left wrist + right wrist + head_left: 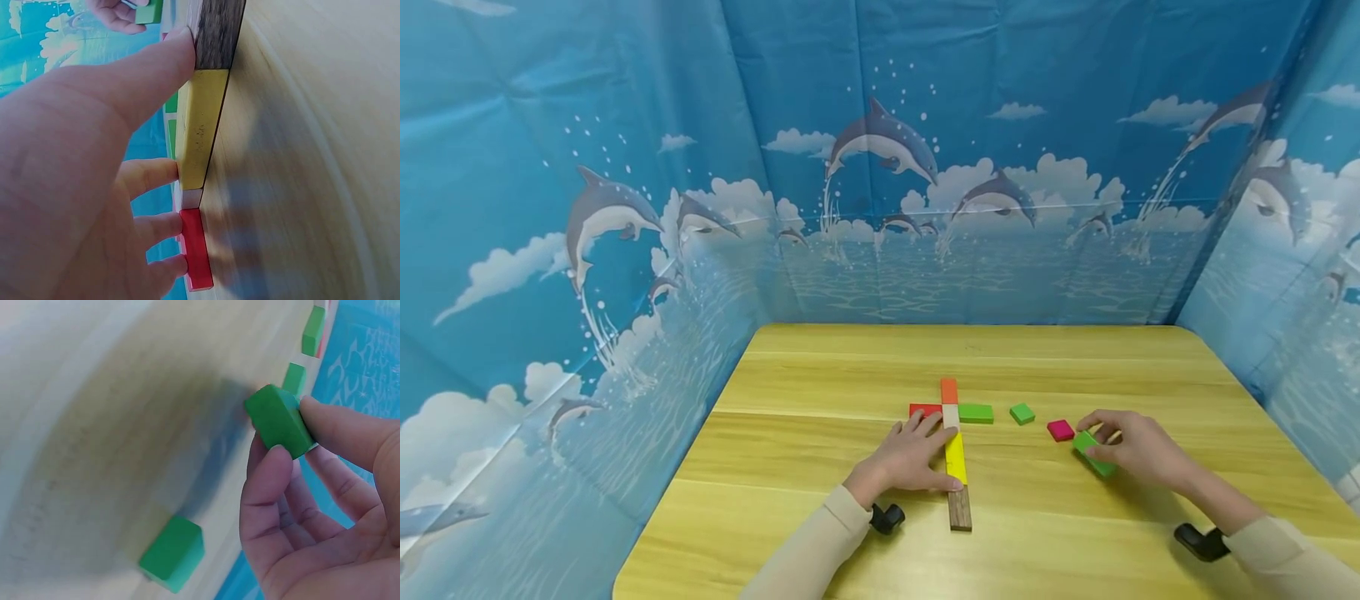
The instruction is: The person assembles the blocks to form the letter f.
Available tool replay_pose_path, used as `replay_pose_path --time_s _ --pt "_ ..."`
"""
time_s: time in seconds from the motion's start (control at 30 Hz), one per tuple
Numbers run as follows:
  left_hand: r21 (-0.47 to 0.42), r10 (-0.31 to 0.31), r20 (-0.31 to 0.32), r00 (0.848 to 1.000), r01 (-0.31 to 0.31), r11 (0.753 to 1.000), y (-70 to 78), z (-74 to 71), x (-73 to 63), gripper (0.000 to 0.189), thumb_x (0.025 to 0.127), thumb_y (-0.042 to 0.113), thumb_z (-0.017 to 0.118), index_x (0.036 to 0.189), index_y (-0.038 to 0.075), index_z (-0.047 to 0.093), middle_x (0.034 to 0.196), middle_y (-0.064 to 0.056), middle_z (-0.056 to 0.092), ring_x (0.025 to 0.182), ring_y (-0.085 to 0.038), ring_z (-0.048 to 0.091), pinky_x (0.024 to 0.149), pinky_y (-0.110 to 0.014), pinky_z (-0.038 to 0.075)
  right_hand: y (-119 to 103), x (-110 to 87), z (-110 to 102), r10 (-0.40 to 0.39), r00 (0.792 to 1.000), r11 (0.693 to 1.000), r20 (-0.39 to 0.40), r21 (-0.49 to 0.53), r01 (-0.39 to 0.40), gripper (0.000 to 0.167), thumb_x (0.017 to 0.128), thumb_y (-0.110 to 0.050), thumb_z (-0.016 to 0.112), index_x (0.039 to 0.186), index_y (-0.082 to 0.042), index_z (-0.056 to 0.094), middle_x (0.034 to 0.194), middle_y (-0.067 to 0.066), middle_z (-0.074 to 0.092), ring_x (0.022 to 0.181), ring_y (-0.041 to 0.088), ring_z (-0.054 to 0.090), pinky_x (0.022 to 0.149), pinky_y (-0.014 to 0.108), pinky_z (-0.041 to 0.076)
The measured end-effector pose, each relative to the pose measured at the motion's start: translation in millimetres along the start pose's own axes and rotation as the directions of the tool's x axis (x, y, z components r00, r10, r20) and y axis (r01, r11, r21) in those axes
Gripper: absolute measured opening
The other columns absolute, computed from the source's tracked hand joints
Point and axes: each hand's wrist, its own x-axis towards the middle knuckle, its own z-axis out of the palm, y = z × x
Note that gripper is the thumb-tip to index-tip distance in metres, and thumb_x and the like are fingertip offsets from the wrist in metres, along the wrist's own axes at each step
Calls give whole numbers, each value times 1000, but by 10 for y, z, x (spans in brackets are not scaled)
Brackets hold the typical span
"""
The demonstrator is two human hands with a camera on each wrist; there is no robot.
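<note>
My left hand (pixel 913 457) rests with spread fingers on a cross of flat blocks. Its fingertips touch the red block (pixel 197 250) and the yellow block (pixel 203 125); its thumb lies where yellow meets the dark brown block (pixel 959 510). A white block (pixel 951 415) forms the centre, with an orange block (pixel 949 391) above and a green block (pixel 976 413) to its right. On the right, my right hand (pixel 1138 450) pinches a small green block (pixel 279 422) between thumb and fingers, above the table. Another green block (pixel 175 553) lies on the table nearby.
A small green square block (pixel 1022 413) and a magenta block (pixel 1061 430) lie between the cross and my right hand. The wooden table (pixel 820 367) ends against a blue dolphin-print curtain (pixel 880 275) at the back and sides.
</note>
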Motion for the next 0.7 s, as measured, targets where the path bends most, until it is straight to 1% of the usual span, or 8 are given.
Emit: replay_pose_path --time_s 0.07,0.2,0.3,0.53,0.7 --pt "2 0 -2 1000 0 1000 -3 3 4 90 87 72 60 160 27 31 168 -5 14 153 -33 10 117 -60 20 -34 17 -16 -1 1000 1000 -10 8 1 34 89 -16 79 119 -7 67 94 4 66 82 19 65 63 29 55" --pt "6 -7 3 1000 7 1000 -7 9 -1 90 87 72 60 160 28 31 168 -4 15 153 -33 10 117 -60 20 -113 46 -33 27 1000 999 -9 45 -26 36 91 -18 76 122 -5 64 96 7 65 80 19 66 58 34 55" --pt "6 -9 4 1000 9 1000 -10 13 -3 90 87 72 60 160 28 31 168 -4 15 153 -33 10 117 -60 20 -165 67 -39 41 999 997 -16 62 -40 37 93 -21 75 124 -5 62 97 8 63 80 20 65 57 36 55" --pt "14 1 -7 1000 -1 1000 -32 33 28 90 87 73 58 160 28 31 168 -4 15 153 -33 10 117 -60 21 -217 179 -47 35 999 998 -41 50 -33 35 96 -26 72 125 -10 61 99 7 64 83 20 64 59 33 52" --pt "15 1 -8 1000 -1 1000 -36 41 44 91 87 74 58 160 28 31 168 -3 15 153 -32 10 117 -60 20 -241 286 -41 46 998 994 -34 103 -43 37 97 -24 70 129 -9 58 100 10 63 81 25 63 59 39 54"
